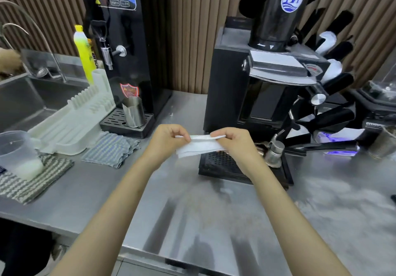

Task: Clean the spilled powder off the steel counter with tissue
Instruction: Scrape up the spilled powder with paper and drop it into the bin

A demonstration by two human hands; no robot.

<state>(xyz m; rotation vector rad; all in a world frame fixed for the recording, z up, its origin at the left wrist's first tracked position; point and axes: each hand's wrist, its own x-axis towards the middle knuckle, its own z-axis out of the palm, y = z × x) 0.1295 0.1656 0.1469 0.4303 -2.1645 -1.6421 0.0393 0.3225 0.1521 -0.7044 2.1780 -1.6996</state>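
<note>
step: likely folding tissue (201, 146) | left hand (169, 138), right hand (232, 139): fingers pinching its ends, above desk (96, 190), near grinder (235, 95) | tip: make a firm pad, then sweep faint powder (205, 209) one way

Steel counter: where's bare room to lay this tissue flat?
The widest bare patch of the steel counter lies between the drip tray of the black grinder and the front edge. A narrower strip runs between the blue checked cloth and that tray. Crowded: the left end with the white plastic rack, and right of the grinder.
</note>
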